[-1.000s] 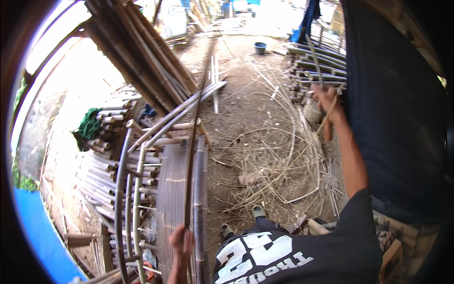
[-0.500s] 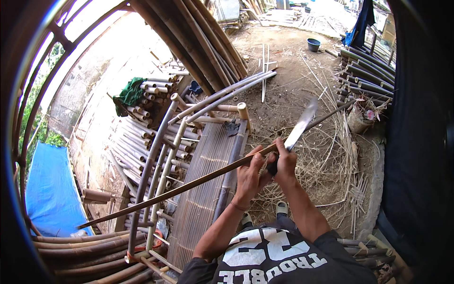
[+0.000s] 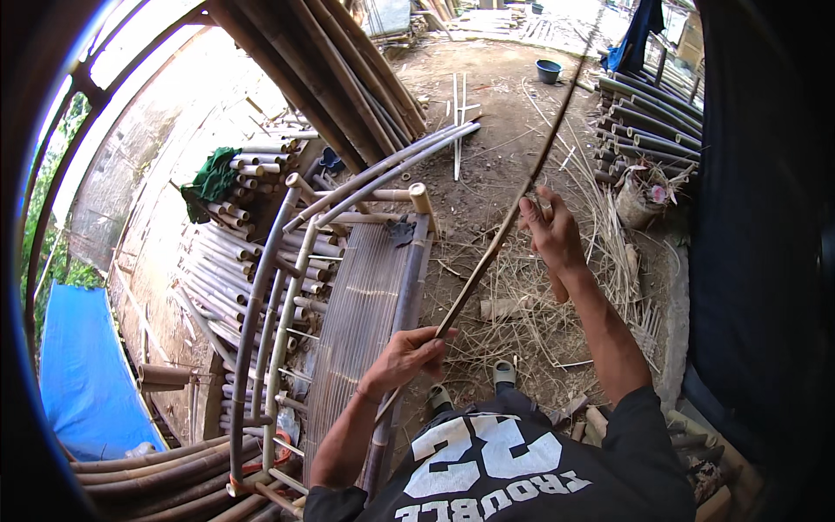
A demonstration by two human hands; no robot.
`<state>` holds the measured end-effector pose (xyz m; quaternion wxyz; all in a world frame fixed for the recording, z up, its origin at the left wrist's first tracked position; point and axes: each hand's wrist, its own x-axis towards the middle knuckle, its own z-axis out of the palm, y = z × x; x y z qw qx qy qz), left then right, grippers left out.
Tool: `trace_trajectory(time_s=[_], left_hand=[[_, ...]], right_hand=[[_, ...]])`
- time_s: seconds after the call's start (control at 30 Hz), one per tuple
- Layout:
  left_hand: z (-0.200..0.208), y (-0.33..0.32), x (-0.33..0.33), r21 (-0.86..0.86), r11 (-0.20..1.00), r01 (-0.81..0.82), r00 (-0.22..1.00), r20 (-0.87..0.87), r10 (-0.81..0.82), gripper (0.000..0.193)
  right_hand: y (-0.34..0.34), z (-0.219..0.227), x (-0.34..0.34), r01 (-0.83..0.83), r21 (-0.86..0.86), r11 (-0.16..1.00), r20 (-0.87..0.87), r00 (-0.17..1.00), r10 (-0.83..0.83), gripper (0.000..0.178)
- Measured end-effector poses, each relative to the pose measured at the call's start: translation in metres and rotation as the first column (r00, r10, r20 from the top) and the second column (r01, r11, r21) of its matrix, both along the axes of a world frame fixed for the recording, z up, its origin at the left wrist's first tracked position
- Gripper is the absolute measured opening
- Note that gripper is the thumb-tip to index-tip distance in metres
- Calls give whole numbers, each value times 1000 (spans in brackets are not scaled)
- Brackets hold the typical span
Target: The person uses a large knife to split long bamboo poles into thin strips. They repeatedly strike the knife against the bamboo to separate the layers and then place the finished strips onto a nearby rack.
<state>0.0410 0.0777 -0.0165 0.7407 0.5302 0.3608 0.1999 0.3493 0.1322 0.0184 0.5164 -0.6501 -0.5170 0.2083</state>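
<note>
A long, thin bamboo strip (image 3: 474, 280) runs slantwise from beside my lap up toward the far right, dark along its upper part. My left hand (image 3: 404, 361) is closed around its lower part, above the bench's right edge. Farther up, my right hand (image 3: 557, 233) has its thumb against or right beside the strip, the index finger raised and the other fingers curled. A short brown piece (image 3: 558, 285) shows below that palm; whether it is a handle I cannot tell. No knife blade can be made out.
A slatted bamboo bench (image 3: 357, 304) stands at my left, with two loose poles (image 3: 383, 174) across its far end. Cut bamboo lies stacked at left and right (image 3: 648, 122). Shavings (image 3: 522, 304) cover the ground ahead, and a dark bucket (image 3: 548, 71) stands farther off.
The strip has swung from lying across me to pointing away. My left hand moved down and left, my right hand up and right, farther apart. The knife blade seen earlier no longer shows.
</note>
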Motion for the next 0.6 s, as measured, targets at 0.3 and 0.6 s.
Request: trace_trajectory(time_s=[0.3,0.6], left_hand=[[-1,-13,42,188,939,-287,952,-56,302,31],[-7,-41,38,305,896,-324,924,-104,369,33]], right_hand=[[-70,-54,-47,-360,-83,929,695,648,313,57],[-60,-45,-36,-321,-219,921,508,769,388,64]])
